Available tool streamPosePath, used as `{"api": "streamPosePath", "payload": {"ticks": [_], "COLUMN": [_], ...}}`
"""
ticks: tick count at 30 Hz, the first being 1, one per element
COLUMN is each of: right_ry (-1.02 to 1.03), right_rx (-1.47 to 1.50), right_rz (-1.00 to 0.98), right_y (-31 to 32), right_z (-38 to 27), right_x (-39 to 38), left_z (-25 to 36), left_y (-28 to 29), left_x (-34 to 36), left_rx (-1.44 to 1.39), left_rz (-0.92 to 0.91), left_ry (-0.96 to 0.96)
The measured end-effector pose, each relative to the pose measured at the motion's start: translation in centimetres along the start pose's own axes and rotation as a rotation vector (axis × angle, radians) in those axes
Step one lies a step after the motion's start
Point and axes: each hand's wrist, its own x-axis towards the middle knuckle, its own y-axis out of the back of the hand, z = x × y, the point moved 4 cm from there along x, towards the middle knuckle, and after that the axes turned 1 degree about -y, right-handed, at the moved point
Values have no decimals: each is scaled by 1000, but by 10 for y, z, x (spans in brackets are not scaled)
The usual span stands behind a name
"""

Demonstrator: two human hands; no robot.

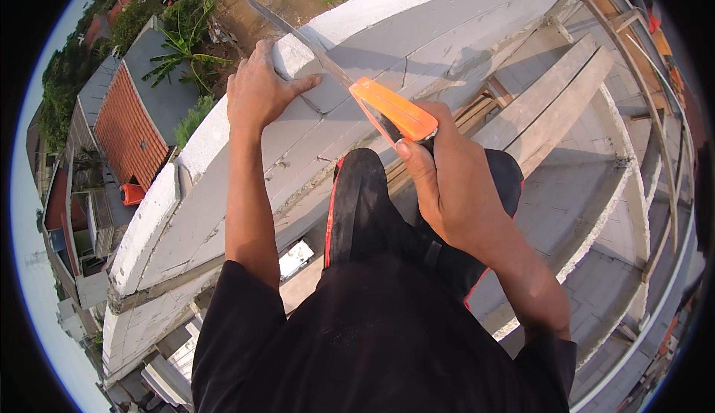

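Observation:
A hand saw with an orange and black handle (395, 109) is in my right hand (463, 186), its fingers wrapped round the grip and the thumb along the side. Its long metal blade (322, 57) slants away to the upper left, over the top of a white lightweight concrete block (293, 57) in the wall. My left hand (261, 89) clasps that block just left of the blade. The thumb lies on the inner face, while the other fingers reach over the top and are partly hidden. Whether the blade has cut into the block, I cannot tell.
The curved block wall (197, 145) runs across in front of my knees. Beyond it lies a drop to a tiled roof (130, 119), plants and bare ground. Wooden planks (558, 100) lie at right, above block-walled rooms (573, 189) lower down.

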Motion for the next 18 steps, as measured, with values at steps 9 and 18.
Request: {"api": "streamPosePath", "payload": {"ticks": [9, 18], "right_ry": [-41, -106], "right_rx": [13, 56], "right_rz": [58, -47], "right_y": [17, 24], "right_z": [24, 59], "right_x": [-79, -141], "left_z": [-2, 0], "left_y": [-8, 2], "left_x": [3, -1], "left_rx": [30, 45], "left_rz": [55, 25], "left_ry": [-50, -5]}}
